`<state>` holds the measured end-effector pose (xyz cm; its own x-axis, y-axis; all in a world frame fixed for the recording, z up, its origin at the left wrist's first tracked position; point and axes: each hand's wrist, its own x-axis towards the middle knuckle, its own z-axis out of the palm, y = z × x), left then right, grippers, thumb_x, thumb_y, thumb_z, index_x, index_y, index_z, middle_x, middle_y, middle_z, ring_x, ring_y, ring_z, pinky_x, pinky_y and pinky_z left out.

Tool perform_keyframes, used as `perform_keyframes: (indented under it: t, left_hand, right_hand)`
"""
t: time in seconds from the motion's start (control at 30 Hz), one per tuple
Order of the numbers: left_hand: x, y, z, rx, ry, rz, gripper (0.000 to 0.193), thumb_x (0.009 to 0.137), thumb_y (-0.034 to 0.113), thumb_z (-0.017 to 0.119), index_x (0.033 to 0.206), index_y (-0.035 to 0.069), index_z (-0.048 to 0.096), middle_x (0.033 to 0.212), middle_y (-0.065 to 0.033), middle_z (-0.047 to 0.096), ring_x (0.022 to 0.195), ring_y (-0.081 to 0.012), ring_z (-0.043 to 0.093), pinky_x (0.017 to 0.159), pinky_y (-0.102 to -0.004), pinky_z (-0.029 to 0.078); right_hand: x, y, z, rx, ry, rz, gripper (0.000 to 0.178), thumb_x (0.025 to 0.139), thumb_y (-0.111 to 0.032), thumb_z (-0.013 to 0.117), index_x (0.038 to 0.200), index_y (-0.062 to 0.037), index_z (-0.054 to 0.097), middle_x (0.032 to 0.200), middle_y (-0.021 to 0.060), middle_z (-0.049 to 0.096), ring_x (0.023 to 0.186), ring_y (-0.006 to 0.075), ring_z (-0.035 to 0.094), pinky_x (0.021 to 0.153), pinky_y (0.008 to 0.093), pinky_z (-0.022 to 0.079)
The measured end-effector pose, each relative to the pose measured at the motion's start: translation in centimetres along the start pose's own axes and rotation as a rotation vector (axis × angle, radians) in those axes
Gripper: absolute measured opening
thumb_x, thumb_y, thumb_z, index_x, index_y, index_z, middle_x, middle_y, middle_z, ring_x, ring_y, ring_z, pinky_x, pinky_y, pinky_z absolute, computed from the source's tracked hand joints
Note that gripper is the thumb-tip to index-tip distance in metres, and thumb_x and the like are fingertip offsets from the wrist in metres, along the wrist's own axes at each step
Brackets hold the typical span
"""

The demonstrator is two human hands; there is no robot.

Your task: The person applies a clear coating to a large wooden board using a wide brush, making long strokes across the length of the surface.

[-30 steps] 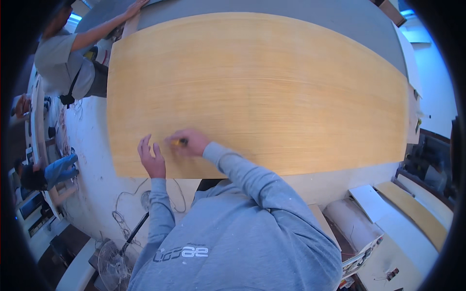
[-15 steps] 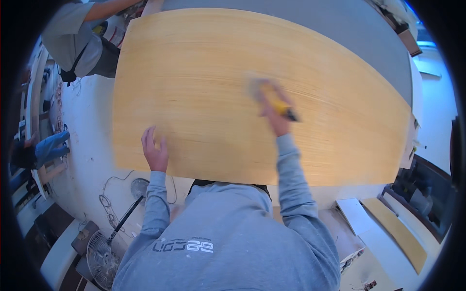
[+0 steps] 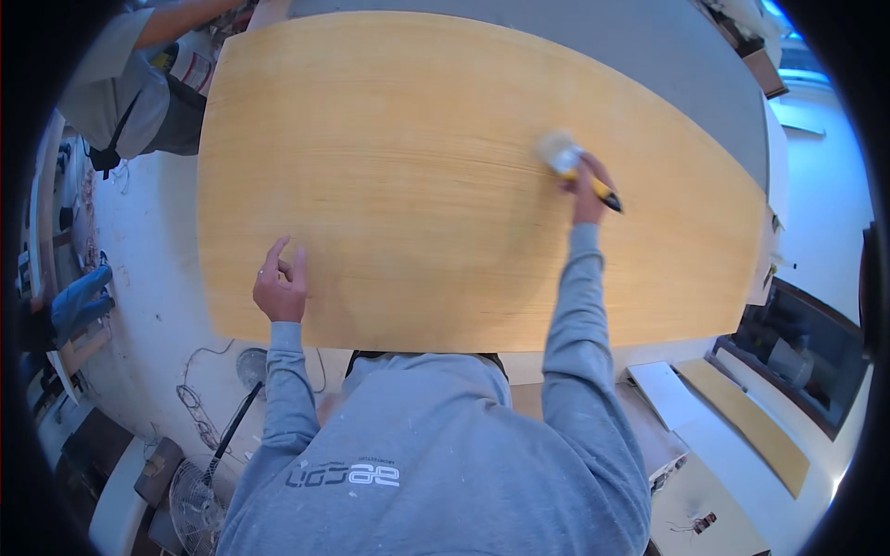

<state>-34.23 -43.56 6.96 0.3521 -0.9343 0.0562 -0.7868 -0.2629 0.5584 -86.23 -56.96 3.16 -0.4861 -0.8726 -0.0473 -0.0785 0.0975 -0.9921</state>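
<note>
White container (image 3: 193,71), contents unclear; brush (image 3: 562,156) over board (image 3: 399,185)

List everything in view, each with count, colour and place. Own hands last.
Wooden board: one, yellow-tan, centre.
Brush: one, pale bristles, yellow-black handle, above the board's right half.
Grey surface: one, grey, beyond the board.
Co-worker: one, grey top, upper left.
Second person: one, blue trousers, far left.
Fan: one, greyish, lower left.
Cable: count unclear, dark, floor at left.
Long panel: one, tan, lower right.
Rim clutter: too small to count.
Left hand: one, grey sleeve, board's near left.
Right hand: one, grey sleeve, gripping the brush.
</note>
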Motion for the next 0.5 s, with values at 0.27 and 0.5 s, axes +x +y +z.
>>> perform_keyframes:
  t: [0.27, 0.5]
  left_hand:
    - [3.7, -1.2, 3.4, -0.088, 0.069, 0.336, 0.035, 0.093, 0.020, 0.072, 0.125, 0.005, 0.069, 0.109, -0.0127, 0.072, 0.104, -0.0318, 0.064, 0.095, -0.0435, 0.047]
    - [10.2, 2.0, 6.7, -0.131, -0.018, 0.468, 0.062, 0.095, 0.020, 0.068, 0.151, 0.004, 0.045, 0.154, -0.0228, 0.044, 0.145, -0.0383, 0.038, 0.119, -0.0466, 0.032]
  right_hand:
    - [-13.6, -0.8, 10.2, 0.034, -0.310, -0.077, 0.025, 0.092, -0.004, 0.071, 0.116, -0.0034, 0.071, 0.107, 0.0049, 0.074, 0.104, 0.0160, 0.068, 0.090, 0.0337, 0.055]
    - [-14.8, -2.0, 10.7, 0.054, -0.570, 0.326, 0.015, 0.093, -0.015, 0.074, 0.108, -0.0107, 0.075, 0.102, 0.0009, 0.074, 0.087, 0.0141, 0.070, 0.071, 0.0294, 0.058]
